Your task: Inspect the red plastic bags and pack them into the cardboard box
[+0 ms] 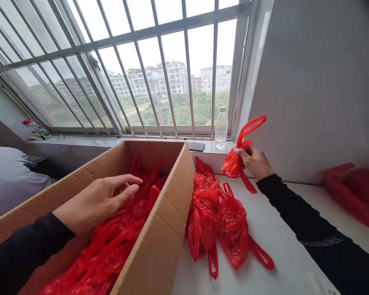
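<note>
My left hand (pixel 100 200) reaches into a brown cardboard box (pixel 169 221), fingers loosely stretched over the red plastic bags (pixel 117 241) that fill it, touching the top ones. My right hand (pixel 256 163) is raised above the white table (pixel 273 241), closed on a bunched red plastic bag (pixel 235 162) whose handle loops stick up and hang down. Several filled red bags (pixel 217 217) lie on the table between the box and my right arm. Both arms wear black sleeves.
More red bags (pixel 356 192) lie blurred at the right against the grey wall. A water bottle (pixel 221 128) and a dark phone (pixel 196 146) rest on the windowsill below a barred window. A grey cushion (pixel 9 176) sits at the left.
</note>
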A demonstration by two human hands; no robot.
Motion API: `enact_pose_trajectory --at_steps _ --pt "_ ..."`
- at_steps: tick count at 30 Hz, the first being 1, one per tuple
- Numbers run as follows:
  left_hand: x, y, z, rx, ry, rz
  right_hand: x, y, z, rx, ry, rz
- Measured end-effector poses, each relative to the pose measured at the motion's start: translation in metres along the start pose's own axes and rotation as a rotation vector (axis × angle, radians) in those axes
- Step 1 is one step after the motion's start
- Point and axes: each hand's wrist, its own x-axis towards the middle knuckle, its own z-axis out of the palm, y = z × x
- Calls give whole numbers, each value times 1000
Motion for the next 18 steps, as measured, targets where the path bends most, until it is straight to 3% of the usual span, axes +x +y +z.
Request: enact_pose_trajectory --at_steps 2,5,7,9,12,15,18 --pt "-7 44 -22 -247 112 40 -25 -52 1 160 -85 -92" --pt "-18 93 -38 -475 152 150 -73 -129 13 443 -290 -409" --pt "-25 106 -41 -506 187 191 -107 -167 20 404 -554 -624" --pt "-32 100 -42 -477 277 182 -133 -185 23 296 -725 -752" --pt "-44 62 -41 -428 311 57 -150 -176 16 214 -775 -737" --pt "-57 16 -31 -417 111 -76 -145 -139 0 174 -713 -593" --pt "-69 -19 -11 -338 -177 -131 -135 -94 -13 127 -706 -417"
